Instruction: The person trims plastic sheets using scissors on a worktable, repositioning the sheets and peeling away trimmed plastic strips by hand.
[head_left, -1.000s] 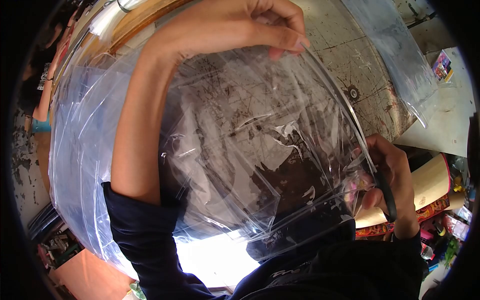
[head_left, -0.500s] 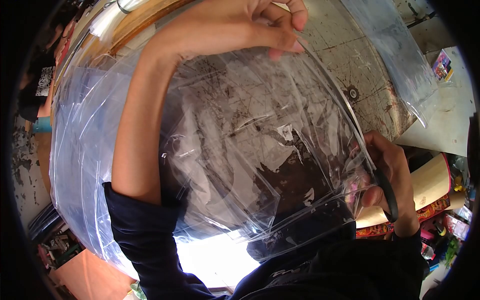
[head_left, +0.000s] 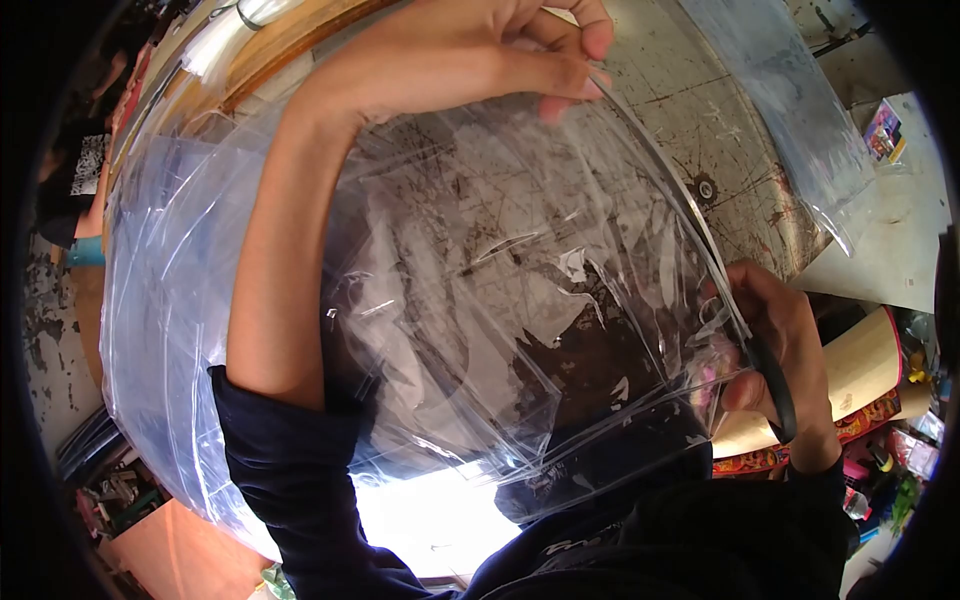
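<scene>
Clear plastic sheeting (head_left: pixel 480 290) lies in loose, creased layers over the worn table and across my lap. At the top, my left hand (head_left: pixel 555 60) bends over with thumb and fingers closed at the sheeting's far edge, where the upper end of a long thin grey strip (head_left: pixel 690 205) also meets it. That strip runs down along the sheet's right edge to a black curved end (head_left: pixel 772 392). Around this end my right hand (head_left: pixel 775 340) is closed, its thumb against the plastic. Some of its fingers are hidden.
A scratched table (head_left: pixel 660 110) lies beneath the plastic. Another clear sheet (head_left: pixel 790 110) hangs over its far right side. A cream roll (head_left: pixel 860 370) and small packaged goods (head_left: pixel 915 450) sit at right. At far left, another person's arm (head_left: pixel 92 215) shows partly.
Almost nothing differs. My left forearm and the upper part of the strip have shifted very slightly; both hands keep their places.
</scene>
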